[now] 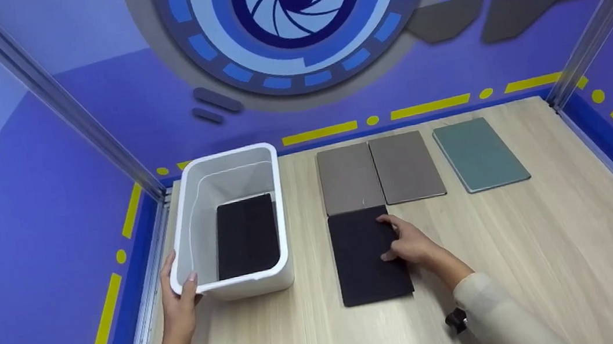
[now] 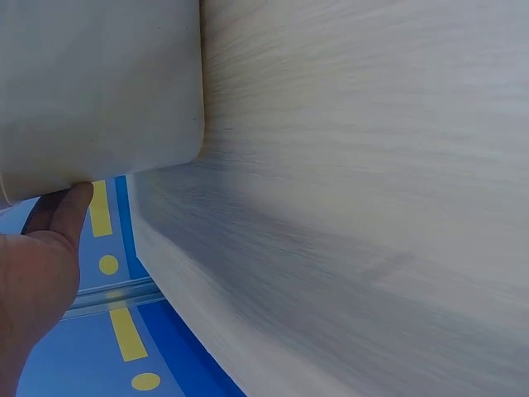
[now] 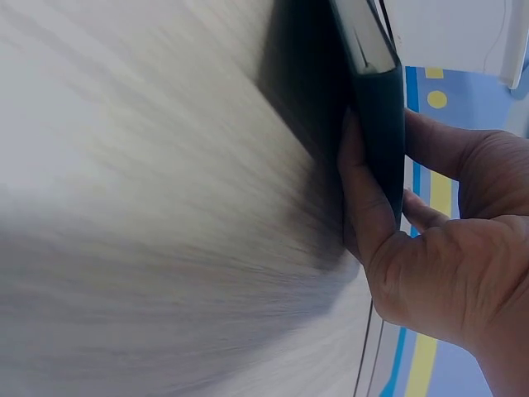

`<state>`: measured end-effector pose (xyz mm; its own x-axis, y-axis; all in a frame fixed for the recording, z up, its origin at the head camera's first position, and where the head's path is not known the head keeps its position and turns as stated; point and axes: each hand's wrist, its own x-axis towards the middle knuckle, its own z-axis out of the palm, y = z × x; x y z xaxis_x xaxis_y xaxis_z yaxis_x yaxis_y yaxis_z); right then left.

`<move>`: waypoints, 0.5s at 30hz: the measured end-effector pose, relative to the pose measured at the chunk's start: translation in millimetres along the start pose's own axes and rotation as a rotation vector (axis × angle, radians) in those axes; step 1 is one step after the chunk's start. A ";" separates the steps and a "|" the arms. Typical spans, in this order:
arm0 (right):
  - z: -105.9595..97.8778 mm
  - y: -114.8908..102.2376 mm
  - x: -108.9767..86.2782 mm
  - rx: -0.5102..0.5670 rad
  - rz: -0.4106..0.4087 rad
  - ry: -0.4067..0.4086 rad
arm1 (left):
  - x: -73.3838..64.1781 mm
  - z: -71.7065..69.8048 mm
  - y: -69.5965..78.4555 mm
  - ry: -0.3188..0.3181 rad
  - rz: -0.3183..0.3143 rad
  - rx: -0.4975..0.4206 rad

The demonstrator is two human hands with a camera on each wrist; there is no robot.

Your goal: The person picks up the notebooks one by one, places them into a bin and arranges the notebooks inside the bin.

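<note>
My right hand (image 1: 410, 242) pinches a black notebook (image 1: 361, 259) by its right long edge, thumb on one face and fingers on the other. The notebook sits over the middle of the tabletop (image 1: 318, 340), its far end close by the left grey notebook (image 1: 349, 178). From the wrist I see that my edge is raised; whether the opposite edge touches the wood, I can't tell. My left hand (image 1: 179, 301) grips the near-left corner of the white bin (image 1: 249, 287), thumb over the rim; the bin stands by the tabletop's left edge, with another black notebook (image 1: 245, 238) in it.

I judge mine to be light, stiff-covered and hard to damage, though the smooth-looking cover might slide under a loose pinch. The edge I hold looks like the spine, a firm place to grip; held at the open side, the covers could part. The bin looks like thin, light plastic, so its rim corner suits steadying.
</note>
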<state>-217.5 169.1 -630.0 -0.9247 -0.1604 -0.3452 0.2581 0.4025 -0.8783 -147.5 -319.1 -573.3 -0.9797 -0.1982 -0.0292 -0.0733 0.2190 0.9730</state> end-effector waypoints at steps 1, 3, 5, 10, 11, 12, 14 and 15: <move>-0.1 -0.2 0.1 -0.001 -0.003 -0.001 | 0.0 -0.2 0.2 0.002 -0.006 0.001; -0.6 -0.4 0.1 -0.002 -0.007 -0.003 | 0.3 -0.4 0.0 0.003 -0.012 0.000; -1.2 -0.1 0.3 -0.003 -0.005 -0.004 | 0.4 -0.1 0.0 0.001 -0.011 0.003; -2.0 0.3 0.6 0.012 0.003 -0.005 | 0.5 0.2 0.0 0.001 -0.013 0.018; -2.0 0.2 0.7 0.017 0.002 -0.007 | 0.3 0.1 0.1 0.003 -0.015 0.019; -1.9 0.2 0.7 0.020 0.003 -0.009 | 0.3 0.0 0.0 0.004 -0.016 0.021; -1.6 0.1 0.8 0.026 0.004 -0.010 | 0.2 -0.1 -0.4 0.007 -0.015 0.022; -1.4 0.0 0.8 0.027 0.005 -0.009 | 0.0 -0.2 -0.7 0.007 -0.013 0.020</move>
<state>-218.6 170.2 -629.8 -0.9210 -0.1666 -0.3522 0.2699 0.3791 -0.8851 -147.5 -319.4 -573.9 -0.9773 -0.2079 -0.0403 -0.0900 0.2355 0.9677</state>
